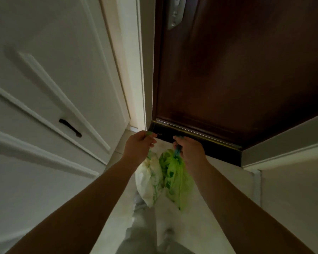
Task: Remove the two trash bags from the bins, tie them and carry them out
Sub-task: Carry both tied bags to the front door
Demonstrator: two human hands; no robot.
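Observation:
Two filled trash bags hang side by side above the pale floor, just in front of a dark wooden door. My left hand (139,146) grips the neck of the pale, whitish-green bag (149,182). My right hand (188,150) grips the tied top, with its blue drawstring, of the bright green bag (176,178). Both arms stretch forward and the bags touch each other between my hands. The bins are out of view.
The dark brown door (237,79) stands straight ahead, its metal lock plate (175,11) at the top and a dark threshold (200,142) below. A white cabinet door with a black handle (70,127) lines the left. A white wall edge (283,153) closes the right.

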